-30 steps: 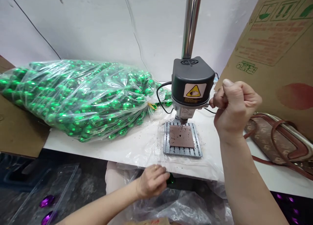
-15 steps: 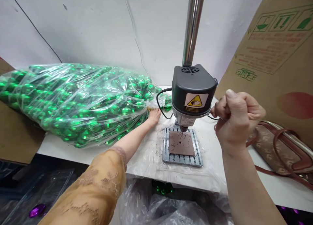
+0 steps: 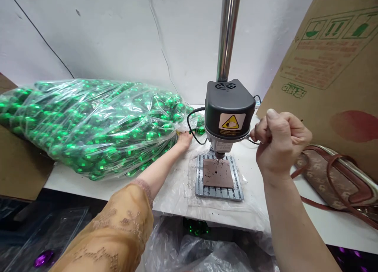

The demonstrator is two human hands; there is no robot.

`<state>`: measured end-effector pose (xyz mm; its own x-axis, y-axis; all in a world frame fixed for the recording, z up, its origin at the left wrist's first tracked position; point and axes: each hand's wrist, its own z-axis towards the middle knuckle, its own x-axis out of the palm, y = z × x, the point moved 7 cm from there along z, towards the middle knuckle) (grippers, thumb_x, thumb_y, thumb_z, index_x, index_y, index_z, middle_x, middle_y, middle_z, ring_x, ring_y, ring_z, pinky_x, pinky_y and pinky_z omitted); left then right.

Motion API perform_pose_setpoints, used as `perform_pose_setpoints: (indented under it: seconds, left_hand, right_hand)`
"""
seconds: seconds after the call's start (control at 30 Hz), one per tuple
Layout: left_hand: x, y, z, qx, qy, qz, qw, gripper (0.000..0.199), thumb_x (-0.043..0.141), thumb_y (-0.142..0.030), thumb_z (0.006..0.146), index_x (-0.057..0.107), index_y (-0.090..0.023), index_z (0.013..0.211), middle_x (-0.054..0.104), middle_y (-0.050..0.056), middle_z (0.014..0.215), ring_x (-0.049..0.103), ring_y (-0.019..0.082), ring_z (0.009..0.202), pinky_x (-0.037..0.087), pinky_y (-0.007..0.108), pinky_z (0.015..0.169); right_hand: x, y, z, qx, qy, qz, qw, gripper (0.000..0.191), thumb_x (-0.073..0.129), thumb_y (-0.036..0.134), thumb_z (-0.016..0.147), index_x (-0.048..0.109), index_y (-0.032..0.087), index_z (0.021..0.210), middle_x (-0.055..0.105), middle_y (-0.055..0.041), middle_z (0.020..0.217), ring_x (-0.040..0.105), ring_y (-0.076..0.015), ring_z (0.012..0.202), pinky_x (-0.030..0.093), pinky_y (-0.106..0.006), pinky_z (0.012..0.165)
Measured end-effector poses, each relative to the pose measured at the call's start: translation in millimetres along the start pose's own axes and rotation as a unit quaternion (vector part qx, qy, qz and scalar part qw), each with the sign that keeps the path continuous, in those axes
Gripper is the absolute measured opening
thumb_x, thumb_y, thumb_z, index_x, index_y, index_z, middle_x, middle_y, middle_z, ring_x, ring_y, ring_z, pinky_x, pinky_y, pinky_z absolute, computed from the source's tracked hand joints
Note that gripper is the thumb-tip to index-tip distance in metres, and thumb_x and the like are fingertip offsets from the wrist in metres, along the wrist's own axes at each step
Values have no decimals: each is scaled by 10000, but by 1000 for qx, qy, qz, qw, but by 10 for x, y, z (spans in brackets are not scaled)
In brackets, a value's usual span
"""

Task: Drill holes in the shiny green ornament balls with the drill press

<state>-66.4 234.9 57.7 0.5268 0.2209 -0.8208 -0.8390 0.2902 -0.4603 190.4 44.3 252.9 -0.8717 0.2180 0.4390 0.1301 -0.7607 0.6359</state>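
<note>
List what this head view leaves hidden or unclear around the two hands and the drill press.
- Right hand: fist closed beside the drill press; whatever it grips is covered by the fingers.
- Left hand: fingertips at the bag of green beads, hidden by plastic.
- Steel column: cut off by the top edge.

A brown handbag (image 3: 333,177) lies beside a leaning cardboard box (image 3: 333,67); purple beads (image 3: 43,258) below.

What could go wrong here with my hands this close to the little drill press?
The left hand reaches into the mouth of the bag of green baubles right beside the black cord and could snag it. The right hand grips the feed lever; lowering the bit onto the bare brown plate could mar it. Loose plastic film might catch.
</note>
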Motion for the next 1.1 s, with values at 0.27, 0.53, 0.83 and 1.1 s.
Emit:
perform_pose_setpoints:
  seconds: [0.27, 0.53, 0.83, 1.1]
  left_hand:
    - [-470, -20, -795, -22, -76, -313, 946, 367, 768, -210, 716, 681, -227, 1072, 596, 84, 1204, 615, 258, 1144, 512, 408, 1014]
    - [-151, -291, -1583, -243, -20, -698, 674, 476, 872, -407, 723, 618, -227, 1082, 716, 30, 1029, 710, 186, 919, 589, 395, 890]
    - [148, -625, -1561, -202, 25, -624, 754, 564, 888, -353, 670, 671, -185, 1162, 739, 80, 1133, 685, 236, 1082, 493, 410, 1037]
    - [282, -716, -1465, -145, 54, -568, 808, 628, 897, -411, 664, 640, -183, 1191, 703, 104, 1205, 637, 269, 1171, 469, 447, 1071]
  right_hand:
    - [1, -15, -6, -3, 10, 9, 1000, 462, 700, 309, 834, 392, 217, 502, 344, 79, 409, 332, -71, 375, 283, -287, 408]
    - [12, -6, -13, -10, 5, -1, 1000, 466, 678, 312, 848, 361, 223, 518, 335, 75, 425, 325, -70, 387, 259, -273, 413]
    - [11, 13, -14, -32, 22, -54, 998, 508, 630, 427, 888, 308, 231, 548, 302, 70, 439, 306, -68, 408, 294, -276, 429]
    - [-3, 4, -19, -22, 12, -19, 999, 494, 660, 374, 847, 313, 223, 530, 313, 76, 423, 324, -65, 402, 278, -281, 441]
